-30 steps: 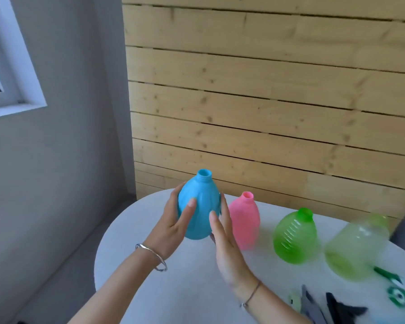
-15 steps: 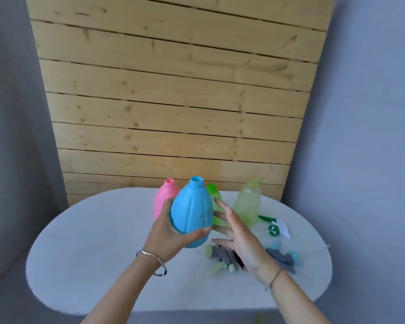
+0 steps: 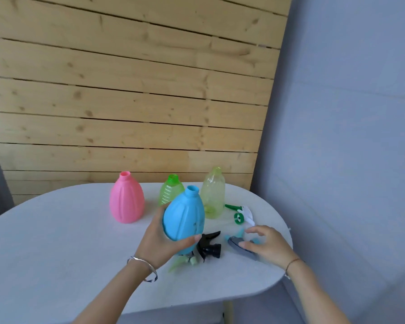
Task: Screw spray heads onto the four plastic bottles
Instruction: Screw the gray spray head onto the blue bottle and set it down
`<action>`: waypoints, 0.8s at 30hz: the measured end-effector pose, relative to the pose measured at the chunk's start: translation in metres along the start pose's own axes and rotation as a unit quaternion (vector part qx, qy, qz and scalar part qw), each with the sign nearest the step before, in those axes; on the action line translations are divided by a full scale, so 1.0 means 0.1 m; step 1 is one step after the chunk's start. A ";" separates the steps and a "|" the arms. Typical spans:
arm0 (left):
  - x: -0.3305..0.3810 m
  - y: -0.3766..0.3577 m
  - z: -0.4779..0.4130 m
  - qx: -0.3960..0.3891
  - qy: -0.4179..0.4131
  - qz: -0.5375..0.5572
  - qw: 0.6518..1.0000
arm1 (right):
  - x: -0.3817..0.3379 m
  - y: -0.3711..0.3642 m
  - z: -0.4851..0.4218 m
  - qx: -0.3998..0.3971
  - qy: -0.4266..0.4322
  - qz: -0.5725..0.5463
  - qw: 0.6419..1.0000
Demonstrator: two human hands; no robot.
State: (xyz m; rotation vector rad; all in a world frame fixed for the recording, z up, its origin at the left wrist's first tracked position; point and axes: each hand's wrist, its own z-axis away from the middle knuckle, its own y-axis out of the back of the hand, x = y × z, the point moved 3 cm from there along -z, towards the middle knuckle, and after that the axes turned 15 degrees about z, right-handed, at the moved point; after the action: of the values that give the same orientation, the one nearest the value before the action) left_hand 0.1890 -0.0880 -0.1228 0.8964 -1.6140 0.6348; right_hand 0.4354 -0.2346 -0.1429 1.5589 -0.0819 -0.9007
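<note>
My left hand (image 3: 160, 243) grips the blue bottle (image 3: 185, 216) and holds it slightly tilted above the white table (image 3: 68, 242), its neck bare. My right hand (image 3: 269, 244) rests over a grey-and-blue spray head (image 3: 237, 244) on the table, thumb and fingers touching it. A black spray head (image 3: 208, 246) lies between my hands, and a pale green one (image 3: 185, 261) lies below the blue bottle. A green-and-white spray head (image 3: 241, 212) lies farther back. The pink bottle (image 3: 126, 198), green bottle (image 3: 171, 189) and yellowish clear bottle (image 3: 213, 194) stand uncapped behind.
A wooden plank wall (image 3: 126, 90) runs behind the table. A grey wall (image 3: 348, 136) stands close on the right. The table's rounded right edge is just beyond my right hand.
The view has swung right and down. My right hand left the blue bottle and dropped onto the grey-and-blue spray head. My left hand keeps holding the blue bottle.
</note>
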 end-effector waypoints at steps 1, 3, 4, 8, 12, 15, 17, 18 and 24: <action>-0.01 -0.02 0.00 -0.002 0.001 0.000 1.000 | 0.03 -0.02 -0.01 -0.004 -0.001 0.007 1.000; -0.02 -0.03 -0.01 -0.004 0.002 -0.003 1.000 | 0.04 -0.07 -0.03 -0.010 -0.002 0.022 1.000; -0.03 -0.04 -0.01 -0.007 0.001 -0.004 1.000 | 0.04 -0.10 -0.03 -0.005 -0.003 0.028 1.000; -0.04 -0.04 0.01 -0.010 0.005 -0.001 1.000 | -0.02 -0.15 -0.05 0.022 -0.001 0.062 0.998; -0.05 -0.02 0.02 -0.011 0.007 -0.007 1.000 | -0.10 -0.14 -0.03 0.037 -0.005 0.094 0.995; -0.04 0.01 0.02 -0.010 0.004 -0.002 1.000 | -0.21 0.03 0.03 0.093 0.002 0.030 0.995; -0.02 0.03 0.01 -0.005 -0.001 -0.001 1.000 | -0.39 0.21 0.10 0.131 0.028 -0.064 0.989; -0.01 0.06 0.02 -0.002 -0.005 0.001 1.000 | -0.51 0.29 0.14 0.140 0.050 -0.123 0.981; 0.00 0.22 0.06 -0.013 -0.010 -0.026 1.000 | -1.21 0.45 0.38 0.103 0.125 -0.341 0.926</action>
State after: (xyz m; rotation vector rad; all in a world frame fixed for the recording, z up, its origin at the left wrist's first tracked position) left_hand 0.1674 -0.0801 -0.1225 0.9264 -1.6084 0.5682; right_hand 0.3496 -0.2112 -0.0422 1.9267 0.6019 -1.2432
